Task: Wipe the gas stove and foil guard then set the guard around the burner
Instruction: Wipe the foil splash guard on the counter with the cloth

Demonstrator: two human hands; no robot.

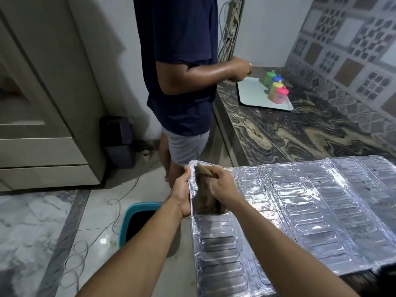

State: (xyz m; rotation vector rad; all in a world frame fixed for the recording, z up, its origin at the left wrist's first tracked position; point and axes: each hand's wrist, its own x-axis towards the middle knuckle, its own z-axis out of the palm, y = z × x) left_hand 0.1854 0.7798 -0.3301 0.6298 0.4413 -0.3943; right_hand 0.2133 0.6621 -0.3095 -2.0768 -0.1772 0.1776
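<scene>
The silver foil guard [304,213] lies unfolded across the marble counter's near end, its left panel sticking out over the floor. My left hand [182,189] grips the guard's left edge. My right hand [222,185] holds a brown cloth [205,196] against the left panel near its top corner. Brown specks dot the guard's right panels. The gas stove is not in view.
Another person in a dark shirt [182,86] stands at the counter [289,133], hands by a white tray [252,95] with several coloured containers [276,86]. A teal bin [139,219] and loose cords [90,243] are on the floor below.
</scene>
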